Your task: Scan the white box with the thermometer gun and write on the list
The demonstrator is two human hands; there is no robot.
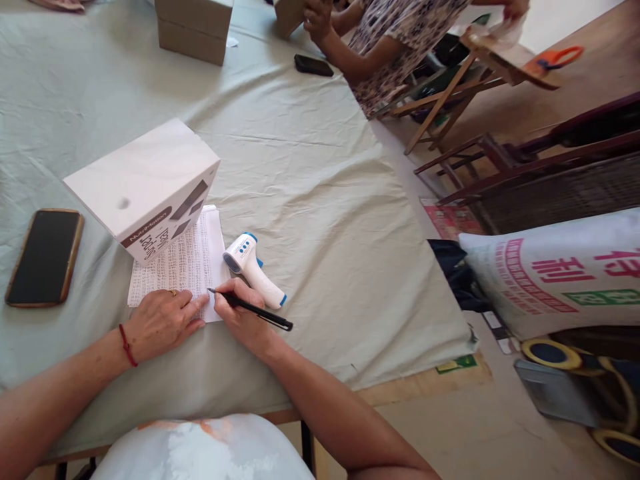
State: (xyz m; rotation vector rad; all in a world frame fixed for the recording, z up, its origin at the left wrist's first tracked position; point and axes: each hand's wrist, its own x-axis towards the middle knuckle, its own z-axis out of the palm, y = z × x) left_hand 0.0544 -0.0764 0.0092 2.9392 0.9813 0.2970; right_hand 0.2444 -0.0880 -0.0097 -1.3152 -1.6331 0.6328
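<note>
My right hand (243,319) is closed around a black pen (263,312), its tip touching the right part of a written sheet of paper (183,277). Rows of small handwriting fill the sheet's left and middle. My left hand (163,321) lies flat on the paper's lower edge, fingers stretched toward the pen tip. A white box (145,180) with printed sides stands on the paper's upper part and hides some of it. Just beyond my right hand lies a white and blue infrared thermometer (254,270), its handle pointing to the lower right.
A smartphone (45,257) lies at the left on the cloth-covered table (320,220). Farther back are a cardboard box (194,30) and a dark phone (313,65). Another person (395,47) is at the far edge. A printed sack (560,273) stands right of the table.
</note>
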